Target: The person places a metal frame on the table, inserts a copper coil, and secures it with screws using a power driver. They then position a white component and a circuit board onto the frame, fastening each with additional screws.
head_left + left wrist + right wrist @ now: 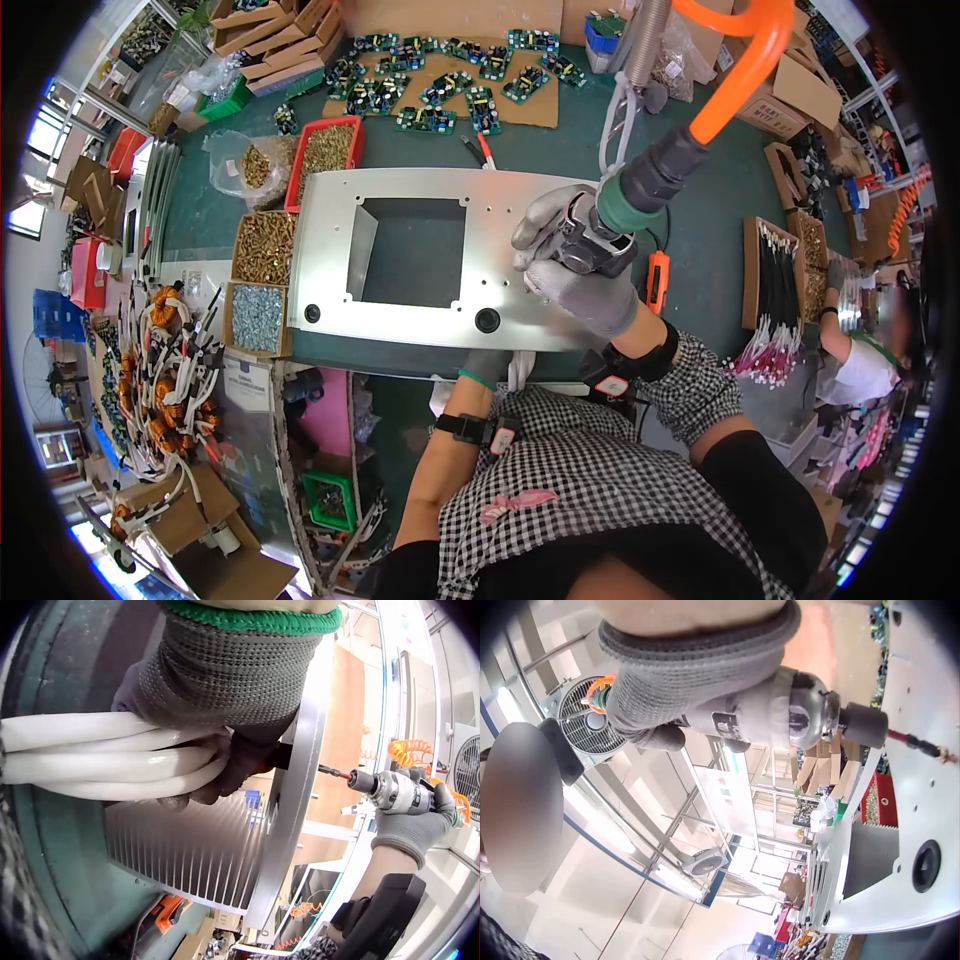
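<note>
- Right hand (592, 302), in grey glove, has its fingers curled around the power driver (804, 712) — a firm grip on the body.
- This driver is at the right part of the metal panel (322, 240); its bit (915, 742) points to the panel face, but whether the tip touches, I cannot tell.
- Left hand (225, 682) is below the panel, fingers closed round white cables (82, 763), near the metal fins (187, 851).
- Two boxes of small metal parts (262, 250) stand at the panel's left.
- Farther away, circuit boards (427, 119) lie on cardboard (543, 112).
</note>
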`<state>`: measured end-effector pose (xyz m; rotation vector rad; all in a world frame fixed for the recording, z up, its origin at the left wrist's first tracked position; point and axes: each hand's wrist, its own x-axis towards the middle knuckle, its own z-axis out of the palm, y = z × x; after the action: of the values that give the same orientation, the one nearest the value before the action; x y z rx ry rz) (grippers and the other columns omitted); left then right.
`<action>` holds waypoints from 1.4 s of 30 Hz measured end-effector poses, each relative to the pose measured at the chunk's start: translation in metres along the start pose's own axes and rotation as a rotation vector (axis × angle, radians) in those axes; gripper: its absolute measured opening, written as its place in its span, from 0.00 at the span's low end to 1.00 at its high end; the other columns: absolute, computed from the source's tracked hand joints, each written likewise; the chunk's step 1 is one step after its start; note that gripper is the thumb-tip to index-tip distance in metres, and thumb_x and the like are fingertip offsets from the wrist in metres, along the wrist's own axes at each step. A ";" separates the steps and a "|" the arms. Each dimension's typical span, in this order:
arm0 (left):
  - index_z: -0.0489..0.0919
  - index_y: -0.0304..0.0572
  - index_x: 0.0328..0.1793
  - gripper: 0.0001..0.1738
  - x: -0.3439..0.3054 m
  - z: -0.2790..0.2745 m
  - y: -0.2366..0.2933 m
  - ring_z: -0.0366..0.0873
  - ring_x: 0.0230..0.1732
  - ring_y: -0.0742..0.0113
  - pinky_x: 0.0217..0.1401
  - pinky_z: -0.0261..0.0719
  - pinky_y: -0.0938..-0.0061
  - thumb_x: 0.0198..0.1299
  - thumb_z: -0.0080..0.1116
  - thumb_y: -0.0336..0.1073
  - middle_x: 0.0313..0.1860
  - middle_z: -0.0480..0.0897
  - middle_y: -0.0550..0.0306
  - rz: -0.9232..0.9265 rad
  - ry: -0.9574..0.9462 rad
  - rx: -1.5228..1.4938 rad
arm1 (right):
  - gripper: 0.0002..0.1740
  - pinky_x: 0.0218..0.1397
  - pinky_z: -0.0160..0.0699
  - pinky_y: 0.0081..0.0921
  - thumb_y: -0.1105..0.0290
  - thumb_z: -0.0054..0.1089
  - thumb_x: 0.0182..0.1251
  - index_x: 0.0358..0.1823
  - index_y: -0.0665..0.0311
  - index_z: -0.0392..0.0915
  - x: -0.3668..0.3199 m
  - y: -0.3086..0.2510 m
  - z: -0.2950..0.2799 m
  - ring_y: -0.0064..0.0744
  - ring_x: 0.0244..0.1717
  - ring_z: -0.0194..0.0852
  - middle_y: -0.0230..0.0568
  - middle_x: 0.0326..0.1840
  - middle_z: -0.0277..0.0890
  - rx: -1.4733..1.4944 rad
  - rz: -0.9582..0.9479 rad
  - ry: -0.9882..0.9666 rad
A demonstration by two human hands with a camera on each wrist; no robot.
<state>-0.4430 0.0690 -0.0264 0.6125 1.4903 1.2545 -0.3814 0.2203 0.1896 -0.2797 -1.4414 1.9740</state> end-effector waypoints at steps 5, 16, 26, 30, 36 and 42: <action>0.76 0.36 0.53 0.17 0.022 0.005 -0.004 0.78 0.46 0.57 0.51 0.75 0.66 0.63 0.54 0.40 0.47 0.80 0.46 0.044 0.028 0.073 | 0.21 0.39 0.78 0.22 0.85 0.60 0.45 0.44 0.64 0.73 0.000 -0.001 0.001 0.24 0.39 0.75 0.35 0.40 0.75 0.013 0.043 0.023; 0.77 0.39 0.53 0.19 -0.050 -0.030 0.059 0.79 0.45 0.51 0.50 0.76 0.62 0.62 0.56 0.45 0.44 0.81 0.43 0.021 -0.161 0.830 | 0.24 0.35 0.81 0.24 0.90 0.55 0.47 0.47 0.65 0.69 -0.001 -0.041 -0.024 0.30 0.37 0.81 0.46 0.43 0.77 0.034 -0.147 0.119; 0.82 0.51 0.43 0.11 0.025 0.048 0.185 0.79 0.37 0.52 0.41 0.77 0.62 0.53 0.62 0.41 0.33 0.79 0.53 0.651 0.163 0.961 | 0.24 0.31 0.82 0.23 0.86 0.55 0.45 0.48 0.71 0.69 -0.004 -0.078 -0.050 0.30 0.34 0.81 0.52 0.41 0.77 0.009 -0.281 0.250; 0.82 0.46 0.40 0.10 0.053 0.056 0.185 0.78 0.36 0.55 0.41 0.77 0.63 0.54 0.62 0.40 0.32 0.78 0.52 0.486 0.025 1.146 | 0.24 0.32 0.83 0.23 0.85 0.56 0.45 0.49 0.71 0.68 -0.011 -0.083 -0.053 0.31 0.34 0.81 0.52 0.41 0.77 0.068 -0.282 0.214; 0.72 0.37 0.60 0.22 0.017 0.035 0.200 0.75 0.35 0.70 0.40 0.76 0.75 0.64 0.57 0.41 0.37 0.76 0.58 0.023 -0.212 -0.198 | 0.27 0.35 0.84 0.28 0.84 0.58 0.48 0.53 0.70 0.65 -0.012 -0.083 -0.052 0.35 0.38 0.82 0.54 0.43 0.76 0.167 -0.391 0.122; 0.68 0.29 0.62 0.24 0.008 0.007 0.191 0.74 0.36 0.72 0.38 0.81 0.78 0.68 0.53 0.41 0.43 0.76 0.53 -0.132 -0.312 -0.692 | 0.29 0.34 0.84 0.30 0.87 0.54 0.47 0.55 0.67 0.65 0.007 -0.074 -0.035 0.38 0.40 0.81 0.55 0.46 0.75 0.266 -0.466 -0.017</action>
<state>-0.4829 0.1401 0.1463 0.2233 0.7506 1.3885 -0.3396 0.2640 0.2451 0.1785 -1.1106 1.7510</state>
